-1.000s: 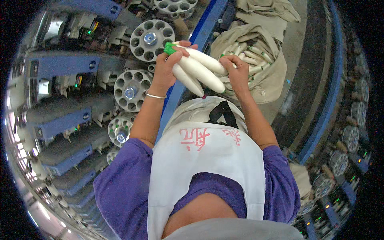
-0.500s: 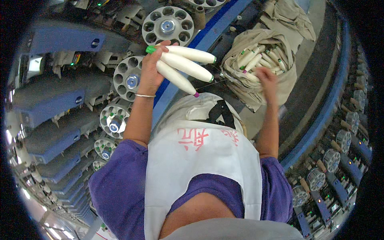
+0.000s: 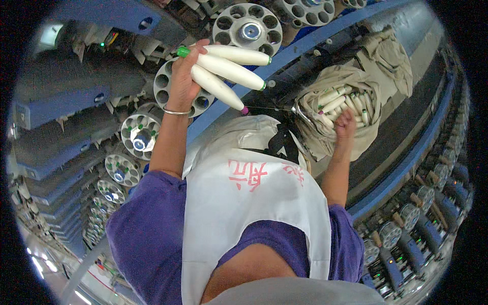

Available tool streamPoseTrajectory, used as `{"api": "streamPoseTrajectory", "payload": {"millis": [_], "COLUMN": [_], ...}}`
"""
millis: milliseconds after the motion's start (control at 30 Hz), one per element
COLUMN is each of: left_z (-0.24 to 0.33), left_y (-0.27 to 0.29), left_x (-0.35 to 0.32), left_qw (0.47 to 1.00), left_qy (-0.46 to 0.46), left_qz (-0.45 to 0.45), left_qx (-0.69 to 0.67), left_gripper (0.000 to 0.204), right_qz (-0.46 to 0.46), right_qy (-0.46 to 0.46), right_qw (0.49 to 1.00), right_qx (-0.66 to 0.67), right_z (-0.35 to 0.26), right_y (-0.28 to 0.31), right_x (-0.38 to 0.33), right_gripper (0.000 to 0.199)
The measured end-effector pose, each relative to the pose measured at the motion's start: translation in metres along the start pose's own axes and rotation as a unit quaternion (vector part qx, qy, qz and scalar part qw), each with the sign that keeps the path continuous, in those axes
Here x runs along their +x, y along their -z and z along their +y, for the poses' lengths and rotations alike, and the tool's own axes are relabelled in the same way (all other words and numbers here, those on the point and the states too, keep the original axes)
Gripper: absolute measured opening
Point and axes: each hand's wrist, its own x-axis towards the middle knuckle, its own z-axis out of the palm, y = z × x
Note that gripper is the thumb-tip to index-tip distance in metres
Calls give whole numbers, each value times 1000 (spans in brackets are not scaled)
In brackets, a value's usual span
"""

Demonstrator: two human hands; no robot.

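Observation:
My left hand (image 3: 184, 76) is closed around the green-tipped ends of several white yarn bobbins (image 3: 231, 72), fanned out to the right. The lowest one ends in a purple tip, and a thin thread runs from it toward the cloth sack. My right hand (image 3: 345, 124) is curled into a fist over the near side of the beige cloth sack (image 3: 370, 140). Its fingers hide whatever may be in them. Inside the sack lie many white bobbins (image 3: 333, 104) with green or purple ends.
Round grey bobbin magazines (image 3: 250, 31) line the winding machine at my left, close to my left hand. A blue rail (image 3: 315, 43) runs diagonally past them. Another beige cloth (image 3: 391, 66) lies beyond the sack. More machine units (image 3: 409, 216) stand at the right.
The whole view has shifted, with the sack now lower and farther right. My right hand, blurred before, now shows curled fingers at the sack. My left hand keeps its bobbins.

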Motion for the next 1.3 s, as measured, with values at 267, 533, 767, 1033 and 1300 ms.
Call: {"api": "streamPoseTrajectory", "payload": {"millis": [267,533,767,1033,1300], "left_z": [-13,9,-54,-58,-22], "left_y": [-40,7,74,133,89], "left_x": [-36,-89,-88,-12,-64], "left_qw": [998,979,842,739,893], "left_qy": [-22,-8,-238,-302,-90], "left_qz": [-36,200,468,589,338], "left_qx": [44,-33,127,125,284], "left_gripper": [24,29,21,23,34], "right_qz": [222,-360,-460,-413,-440], "right_qy": [197,-293,2,-172,-231], "right_qw": [880,672,676,794,837], "right_qx": [-371,-578,-575,-413,-230], "right_z": [-6,112,200,317,335], "right_y": [-92,-235,-256,-307,-325], "right_x": [38,14,77,98,76], "right_gripper": [38,22,24,29,39]}}
